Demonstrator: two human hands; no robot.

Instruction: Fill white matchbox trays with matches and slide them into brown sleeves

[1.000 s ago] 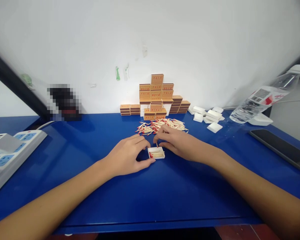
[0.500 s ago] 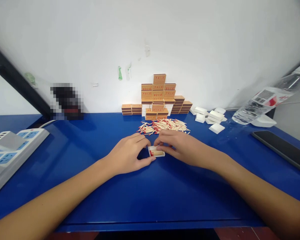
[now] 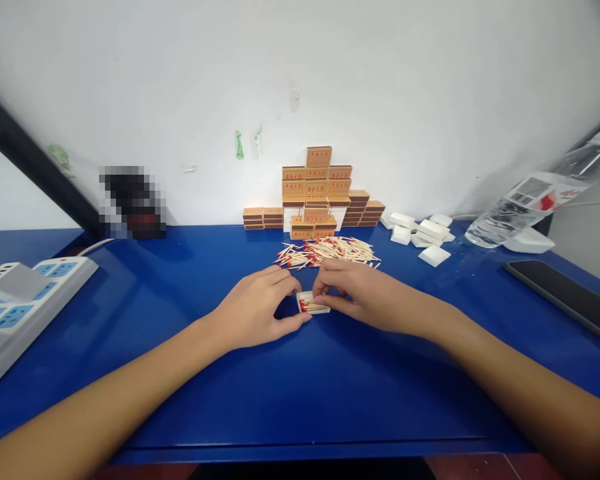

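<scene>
On the smooth blue desk [image 3: 310, 387], between its far and near edges, my left grip [image 3: 255, 310] holds a white, open, rectangular tray [image 3: 306, 295] by the left end. My right grip [image 3: 355, 293], at the tray's far rim a second ago, now hangs narrow over the right end, its hold hidden; the red-tipped wooden matches [image 3: 308, 306] inside seem to be gaining another.

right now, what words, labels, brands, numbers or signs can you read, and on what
"安全火柴": red, on a stacked matchbox; print on other boxes is less clear.
Bottle label: red lettering and barcode, too blurred to read.
White tray: no text visible.
</scene>
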